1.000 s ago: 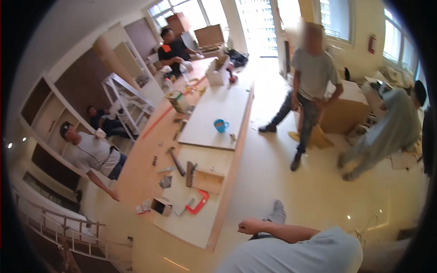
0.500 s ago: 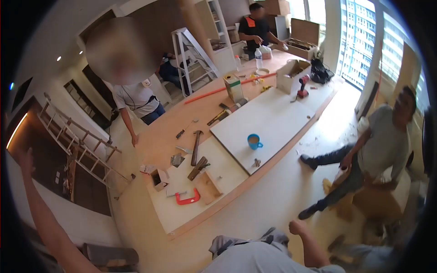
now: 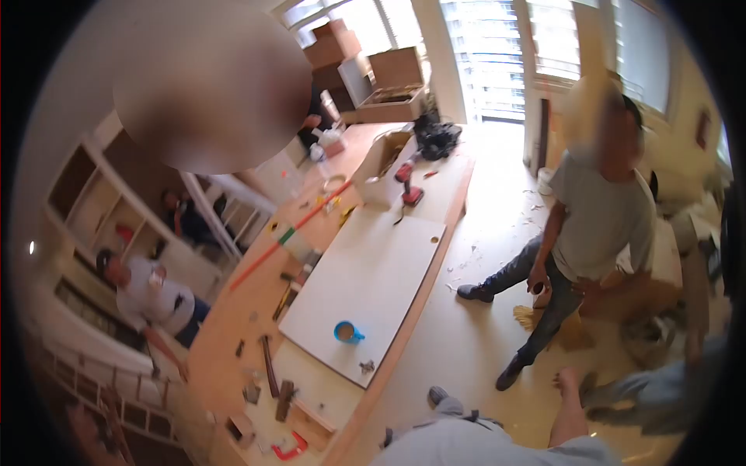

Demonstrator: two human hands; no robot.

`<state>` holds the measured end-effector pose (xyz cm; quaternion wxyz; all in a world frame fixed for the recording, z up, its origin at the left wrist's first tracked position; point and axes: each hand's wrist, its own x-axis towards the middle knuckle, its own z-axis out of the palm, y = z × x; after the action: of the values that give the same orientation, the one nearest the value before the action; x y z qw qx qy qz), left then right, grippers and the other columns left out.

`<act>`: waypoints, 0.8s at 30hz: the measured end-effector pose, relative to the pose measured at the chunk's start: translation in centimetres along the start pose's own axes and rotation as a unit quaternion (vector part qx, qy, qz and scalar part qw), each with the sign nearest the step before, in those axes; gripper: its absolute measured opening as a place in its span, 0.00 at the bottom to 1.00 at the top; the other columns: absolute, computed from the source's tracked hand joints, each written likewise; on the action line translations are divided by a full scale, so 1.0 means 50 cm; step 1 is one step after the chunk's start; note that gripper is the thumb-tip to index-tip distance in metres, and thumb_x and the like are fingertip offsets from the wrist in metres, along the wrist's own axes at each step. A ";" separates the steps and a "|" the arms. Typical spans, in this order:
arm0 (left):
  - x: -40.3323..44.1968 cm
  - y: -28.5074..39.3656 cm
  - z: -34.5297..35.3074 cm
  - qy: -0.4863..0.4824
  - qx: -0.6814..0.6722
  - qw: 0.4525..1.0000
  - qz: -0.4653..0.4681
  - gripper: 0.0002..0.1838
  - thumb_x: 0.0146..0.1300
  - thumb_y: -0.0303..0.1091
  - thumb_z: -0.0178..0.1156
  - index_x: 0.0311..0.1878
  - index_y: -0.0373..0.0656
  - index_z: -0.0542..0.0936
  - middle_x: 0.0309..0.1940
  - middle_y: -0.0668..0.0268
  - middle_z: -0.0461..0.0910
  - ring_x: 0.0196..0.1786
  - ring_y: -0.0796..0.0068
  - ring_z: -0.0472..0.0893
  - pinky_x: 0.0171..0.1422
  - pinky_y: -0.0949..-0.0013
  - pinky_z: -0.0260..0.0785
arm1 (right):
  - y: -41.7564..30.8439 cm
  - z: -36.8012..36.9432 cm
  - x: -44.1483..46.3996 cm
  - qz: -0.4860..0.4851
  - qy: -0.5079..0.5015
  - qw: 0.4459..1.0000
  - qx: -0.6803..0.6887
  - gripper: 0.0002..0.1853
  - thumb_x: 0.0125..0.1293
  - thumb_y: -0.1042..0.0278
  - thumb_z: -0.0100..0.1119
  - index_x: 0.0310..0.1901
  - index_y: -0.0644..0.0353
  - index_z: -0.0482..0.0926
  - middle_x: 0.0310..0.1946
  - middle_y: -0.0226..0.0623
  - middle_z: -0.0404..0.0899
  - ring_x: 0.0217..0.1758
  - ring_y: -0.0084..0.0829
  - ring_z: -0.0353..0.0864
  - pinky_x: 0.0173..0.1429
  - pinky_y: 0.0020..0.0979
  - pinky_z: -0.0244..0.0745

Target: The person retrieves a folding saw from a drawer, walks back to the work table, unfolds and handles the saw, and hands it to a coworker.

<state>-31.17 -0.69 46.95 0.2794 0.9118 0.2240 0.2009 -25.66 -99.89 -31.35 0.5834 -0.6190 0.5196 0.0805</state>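
Standing on panel (image 3: pixel 369 279), blue mug (image 3: pixel 353 338) of brown drink (image 3: pixel 344 331), right hand (image 3: pixel 569 380) loosely spread, left hand (image 3: pixel 82 424) blurred, state unclear.

One mug (image 3: pixel 346 332), one drill (image 3: pixel 404 179), one clamp (image 3: pixel 300 449) — apparently one hammer (image 3: pixel 269 369).

The wooden table (image 3: pixel 224 335) carries a white panel (image 3: pixel 365 287) and red strip (image 3: pixel 258 265).
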 end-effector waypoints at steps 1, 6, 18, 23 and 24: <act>0.010 0.073 0.144 -0.047 -0.004 0.998 0.048 0.38 0.74 0.40 0.65 0.82 0.44 0.60 0.34 0.54 0.82 0.32 0.62 0.82 0.34 0.53 0.77 | -0.038 -0.058 0.047 -0.039 0.075 0.996 0.005 0.19 0.76 0.65 0.51 0.62 0.64 0.79 0.49 0.57 0.86 0.38 0.45 0.88 0.35 0.45 0.85; 0.060 0.378 0.730 -0.269 -0.034 0.919 0.286 0.39 0.75 0.42 0.64 0.83 0.42 0.59 0.36 0.51 0.83 0.35 0.59 0.84 0.38 0.51 0.78 | -0.550 -0.398 0.011 -0.300 0.406 0.859 0.078 0.22 0.81 0.62 0.49 0.64 0.68 0.82 0.61 0.55 0.84 0.60 0.50 0.86 0.62 0.47 0.84; 0.494 0.287 0.435 0.150 0.170 0.968 0.108 0.43 0.76 0.47 0.62 0.85 0.37 0.56 0.42 0.43 0.88 0.41 0.51 0.89 0.47 0.45 0.80 | -0.863 -0.377 0.308 -0.366 0.288 0.884 -0.039 0.34 0.88 0.45 0.39 0.79 0.67 0.67 0.77 0.53 0.71 0.81 0.51 0.69 0.82 0.46 0.65; 0.478 0.082 -0.027 0.463 0.510 0.724 -0.036 0.53 0.76 0.53 0.62 0.88 0.38 0.43 0.47 0.40 0.89 0.41 0.45 0.90 0.48 0.46 0.82 | -0.960 -0.210 0.203 -0.393 0.269 0.879 0.016 0.35 0.87 0.44 0.41 0.78 0.67 0.69 0.77 0.53 0.72 0.80 0.49 0.70 0.82 0.45 0.64; 0.395 0.120 -0.076 0.405 0.486 0.763 -0.131 0.47 0.76 0.52 0.63 0.85 0.37 0.52 0.46 0.44 0.88 0.43 0.50 0.89 0.51 0.48 0.81 | -1.002 -0.214 0.201 -0.402 0.269 0.875 0.023 0.35 0.87 0.43 0.42 0.78 0.67 0.69 0.77 0.53 0.72 0.80 0.49 0.70 0.82 0.44 0.64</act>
<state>-15.10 6.72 58.23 -0.2939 0.7209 0.5016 0.3772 10.36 -125.10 -3.19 0.4173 -0.7587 0.3642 -0.3430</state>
